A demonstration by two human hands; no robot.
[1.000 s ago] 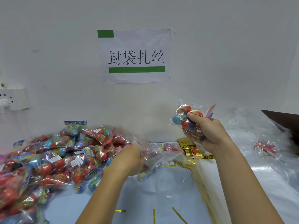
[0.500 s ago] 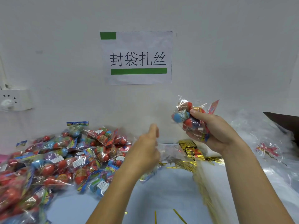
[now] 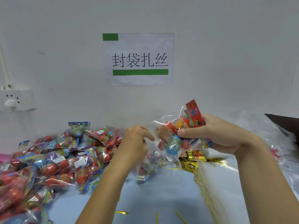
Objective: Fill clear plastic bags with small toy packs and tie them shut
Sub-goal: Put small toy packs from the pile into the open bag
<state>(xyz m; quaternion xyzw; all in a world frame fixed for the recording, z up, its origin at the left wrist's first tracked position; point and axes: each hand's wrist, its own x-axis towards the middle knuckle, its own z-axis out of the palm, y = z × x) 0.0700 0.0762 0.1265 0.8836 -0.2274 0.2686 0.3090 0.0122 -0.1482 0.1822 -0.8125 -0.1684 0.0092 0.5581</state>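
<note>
Above the table (image 3: 145, 194), the right hand (image 3: 215, 135) grips a bunch of toy packs (image 3: 179, 135), thumb across them. Just left, the left hand (image 3: 137, 143) pinches the clear bag (image 3: 155, 126) beside the bunch. More packs (image 3: 53, 160) lie heaped at left; gold ties (image 3: 194, 160) lie under the right hand.
</note>
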